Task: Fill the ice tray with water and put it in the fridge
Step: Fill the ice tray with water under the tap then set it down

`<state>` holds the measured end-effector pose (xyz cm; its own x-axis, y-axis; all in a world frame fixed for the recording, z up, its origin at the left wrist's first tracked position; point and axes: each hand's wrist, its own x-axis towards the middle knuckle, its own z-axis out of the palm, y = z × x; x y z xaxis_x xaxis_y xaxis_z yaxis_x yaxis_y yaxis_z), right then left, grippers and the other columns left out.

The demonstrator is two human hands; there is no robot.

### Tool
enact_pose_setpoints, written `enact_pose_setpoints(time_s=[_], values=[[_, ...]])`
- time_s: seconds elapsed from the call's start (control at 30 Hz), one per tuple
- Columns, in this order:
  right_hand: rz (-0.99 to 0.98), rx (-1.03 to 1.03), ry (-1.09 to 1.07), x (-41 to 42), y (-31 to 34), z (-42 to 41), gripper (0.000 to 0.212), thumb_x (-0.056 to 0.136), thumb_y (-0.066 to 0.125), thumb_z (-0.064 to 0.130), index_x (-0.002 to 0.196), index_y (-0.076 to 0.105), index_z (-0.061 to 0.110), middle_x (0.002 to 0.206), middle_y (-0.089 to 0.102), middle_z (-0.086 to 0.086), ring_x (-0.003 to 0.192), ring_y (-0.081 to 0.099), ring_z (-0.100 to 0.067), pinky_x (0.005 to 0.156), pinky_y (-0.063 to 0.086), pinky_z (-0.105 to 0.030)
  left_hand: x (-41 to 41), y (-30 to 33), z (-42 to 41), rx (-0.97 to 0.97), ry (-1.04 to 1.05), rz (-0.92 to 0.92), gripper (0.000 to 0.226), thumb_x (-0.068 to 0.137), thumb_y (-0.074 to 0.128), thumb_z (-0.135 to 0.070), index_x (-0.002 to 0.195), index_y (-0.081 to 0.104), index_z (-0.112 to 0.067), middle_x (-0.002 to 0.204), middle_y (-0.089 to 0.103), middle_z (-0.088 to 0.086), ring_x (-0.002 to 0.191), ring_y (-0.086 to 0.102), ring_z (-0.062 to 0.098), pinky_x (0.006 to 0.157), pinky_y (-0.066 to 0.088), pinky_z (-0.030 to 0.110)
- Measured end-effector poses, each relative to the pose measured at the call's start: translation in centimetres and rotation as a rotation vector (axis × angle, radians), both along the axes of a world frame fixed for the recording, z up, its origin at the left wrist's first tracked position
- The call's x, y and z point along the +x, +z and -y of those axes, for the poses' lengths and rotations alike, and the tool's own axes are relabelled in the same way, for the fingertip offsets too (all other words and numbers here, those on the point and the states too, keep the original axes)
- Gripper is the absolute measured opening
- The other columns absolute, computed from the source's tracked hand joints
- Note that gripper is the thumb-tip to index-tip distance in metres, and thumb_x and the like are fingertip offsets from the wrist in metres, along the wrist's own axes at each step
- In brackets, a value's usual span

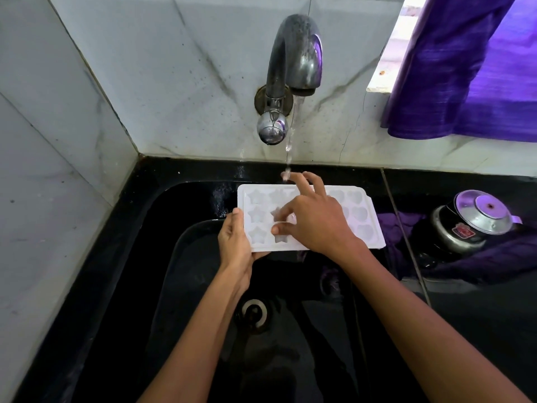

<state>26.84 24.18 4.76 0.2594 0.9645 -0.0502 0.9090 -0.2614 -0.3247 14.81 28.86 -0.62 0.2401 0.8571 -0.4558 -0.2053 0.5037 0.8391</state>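
Black sink (180, 286) below me, glossy and wet, drain dead centre. Over it, my left hand (235, 242) pinches the tray's (363, 225) short edge, thumb on top, fingers under. White plastic, light now, thin, probably flexible and slick; once full it'll sag, so I'd want both ends. Star and heart pockets. My right hand (313, 219) lies spread across the middle, fingers loose, fingertips reaching the stream. Beyond, the spotted steel tap (293, 59) runs against marble tile.
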Motion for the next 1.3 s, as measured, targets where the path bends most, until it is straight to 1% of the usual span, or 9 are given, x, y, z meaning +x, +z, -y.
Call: enact_pose_setpoints(time_s=[0.07,0.17,0.27,0.43,0.67,0.87,1.07,1.23,1.3], values=[[-0.084,0.151,-0.094,-0.1,0.0,0.1,0.02,0.064,0.082,0.041,0.075,0.075,0.025,0.144,0.036,0.016,0.135,0.022,-0.013,0.081,0.049,-0.038,0.1,0.3,-0.1,0.009,0.006,0.012,0.027,0.101,0.039,-0.037,0.095,0.06,-0.022,0.092,0.072,0.005,0.076,0.07,0.019,0.068,0.06,0.042],[-0.159,0.234,-0.169,-0.4,-0.1,0.5,0.017,0.064,0.084,0.035,0.07,0.074,0.022,0.136,0.044,0.017,0.128,0.028,-0.008,0.074,0.047,-0.031,0.3,0.9,-0.2,0.033,0.022,0.033,0.026,0.101,0.037,-0.035,0.091,0.058,-0.024,0.092,0.071,0.004,0.081,0.069,0.022,0.066,0.06,0.04],[-0.194,0.19,-0.101,-0.4,-0.3,1.1,0.018,0.075,0.076,0.039,0.081,0.076,0.023,0.143,0.035,0.015,0.133,0.02,-0.007,0.082,0.047,-0.033,0.4,1.3,-0.4,0.03,0.036,0.047,0.026,0.101,0.037,-0.036,0.091,0.057,-0.024,0.093,0.07,0.005,0.083,0.069,0.023,0.066,0.06,0.04],[-0.085,-0.024,0.073,-0.4,-0.6,1.7,0.043,0.076,0.068,0.054,0.111,0.069,0.03,0.155,0.013,0.01,0.143,0.001,-0.02,0.11,0.031,-0.047,0.4,1.3,-0.6,0.021,0.049,0.044,0.026,0.102,0.036,-0.037,0.091,0.056,-0.024,0.09,0.07,0.004,0.077,0.068,0.022,0.057,0.058,0.036],[-0.173,0.198,-0.02,0.0,-0.5,1.2,0.031,0.065,0.081,0.046,0.084,0.076,0.022,0.148,0.032,0.014,0.137,0.015,-0.01,0.096,0.043,-0.034,1.0,1.4,-1.4,0.005,0.054,0.063,0.027,0.102,0.035,-0.037,0.095,0.055,-0.022,0.101,0.069,0.008,0.09,0.068,0.03,0.052,0.058,0.034],[-0.056,0.016,0.065,0.3,-0.3,0.1,0.035,0.08,0.067,0.048,0.109,0.071,0.029,0.157,0.01,0.011,0.143,0.001,-0.019,0.107,0.034,-0.047,1.6,1.4,-2.4,0.012,0.045,0.073,0.029,0.103,0.033,-0.036,0.104,0.055,-0.017,0.103,0.068,0.01,0.084,0.068,0.027,0.05,0.057,0.033],[-0.06,0.159,-0.012,0.4,0.0,0.3,0.031,0.058,0.081,0.052,0.079,0.075,0.029,0.148,0.029,0.018,0.14,0.015,-0.014,0.085,0.044,-0.037,1.5,1.2,-2.1,-0.003,0.042,0.08,0.028,0.102,0.034,-0.036,0.1,0.056,-0.02,0.108,0.068,0.011,0.092,0.068,0.03,0.05,0.056,0.031],[0.023,-0.025,0.076,0.4,-0.3,0.8,0.036,0.073,0.07,0.056,0.101,0.072,0.033,0.157,0.008,0.014,0.144,0.0,-0.021,0.108,0.027,-0.044,1.4,1.0,-1.7,0.004,0.017,0.065,0.028,0.102,0.035,-0.036,0.095,0.058,-0.022,0.099,0.07,0.007,0.085,0.068,0.026,0.052,0.058,0.032],[0.031,0.004,0.068,0.4,-0.3,1.0,0.033,0.069,0.073,0.055,0.093,0.074,0.033,0.156,0.015,0.015,0.144,0.002,-0.02,0.11,0.025,-0.045,1.4,0.8,-1.4,0.008,0.005,0.054,0.028,0.102,0.035,-0.037,0.096,0.058,-0.022,0.099,0.07,0.007,0.084,0.069,0.025,0.057,0.06,0.035]])
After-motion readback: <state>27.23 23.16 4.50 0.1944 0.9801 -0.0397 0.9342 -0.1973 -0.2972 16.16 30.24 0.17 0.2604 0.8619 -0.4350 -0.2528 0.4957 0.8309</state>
